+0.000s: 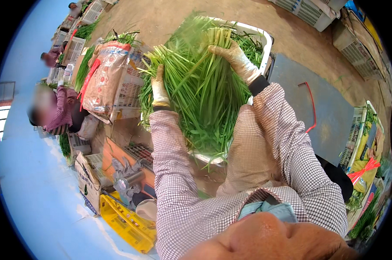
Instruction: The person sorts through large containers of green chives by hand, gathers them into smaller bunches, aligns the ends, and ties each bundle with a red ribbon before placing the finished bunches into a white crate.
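Green leafy stalks (209,95), head view, my only feed: heaped in the white basin (267,45) between the wearer's knees and the far crates, pale cut ends up and away, leaves trailing toward the wearer.

Right hand (231,55), gloved: closed round a tight bunch, thumb across it just below the cut ends. Left hand (159,86), also gloved: at the left edge of a looser fan of stalks, thumb lying along it. Its fingers are hidden under the greens — I cannot tell how firmly it closes.

Reasons, as I judge them: the right grip sits near the stiff ends, which probably keeps the stalks level and lets the limp leaves hang free. The basin's place directly in front puts the greens within easy reach of both hands. On the right stands a grey worktop (321,112) with one red strip (311,106) lying on it, within reach of that side. On the left, a brown sack (101,84) drapes over a white crate (131,93), perhaps as padding, with red strips (89,80) on top.

Writing: print shows on the sack and on the cardboard (86,173) at lower left — logged by kind only. I make out no lettering on the basin or gloves.
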Demonstrator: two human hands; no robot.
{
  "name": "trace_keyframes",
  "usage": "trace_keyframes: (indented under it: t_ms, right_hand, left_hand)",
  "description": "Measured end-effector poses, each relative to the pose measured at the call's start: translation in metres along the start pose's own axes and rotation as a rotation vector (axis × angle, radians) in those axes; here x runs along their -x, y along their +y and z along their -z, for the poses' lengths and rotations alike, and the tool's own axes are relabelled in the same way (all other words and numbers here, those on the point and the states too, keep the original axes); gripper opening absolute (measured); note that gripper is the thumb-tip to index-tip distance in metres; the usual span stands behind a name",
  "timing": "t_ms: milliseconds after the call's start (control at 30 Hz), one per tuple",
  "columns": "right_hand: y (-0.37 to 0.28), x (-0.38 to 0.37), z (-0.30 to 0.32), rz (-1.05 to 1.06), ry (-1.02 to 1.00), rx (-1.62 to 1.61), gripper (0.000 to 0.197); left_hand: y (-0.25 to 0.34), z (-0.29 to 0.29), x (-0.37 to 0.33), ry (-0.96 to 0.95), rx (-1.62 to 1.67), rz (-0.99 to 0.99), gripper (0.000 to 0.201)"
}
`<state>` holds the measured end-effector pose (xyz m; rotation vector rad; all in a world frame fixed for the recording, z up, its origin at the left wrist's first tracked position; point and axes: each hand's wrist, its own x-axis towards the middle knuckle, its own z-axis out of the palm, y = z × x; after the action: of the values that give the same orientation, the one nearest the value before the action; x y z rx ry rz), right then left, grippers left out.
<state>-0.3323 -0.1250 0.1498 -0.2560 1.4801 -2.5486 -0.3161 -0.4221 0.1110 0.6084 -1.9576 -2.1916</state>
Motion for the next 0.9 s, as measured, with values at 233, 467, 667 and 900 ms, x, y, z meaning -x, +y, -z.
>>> trace_keyframes:
  t_ms: [233, 467, 667, 900]
  right_hand:
    - [-0.003, 0.011, -0.005, 0.035, -0.143, -0.080, 0.055]
    - [0.001, 0.016, -0.012, 0.357, -0.058, 0.459, 0.071]
    - [-0.006, 0.021, -0.008, 0.259, -0.019, 0.612, 0.071]
    - [-0.019, 0.137, -0.024, 0.385, -0.148, 0.446, 0.065]
  left_hand:
    - [0.010, -0.046, 0.034, 0.417, -0.441, -1.128, 0.047]
    - [0.004, -0.130, 0.069, -0.184, -0.084, -0.857, 0.022]
    - [-0.037, -0.092, 0.029, -0.346, -0.502, -0.800, 0.031]
    - [-0.012, -0.087, 0.021, -0.001, -0.087, -0.603, 0.017]
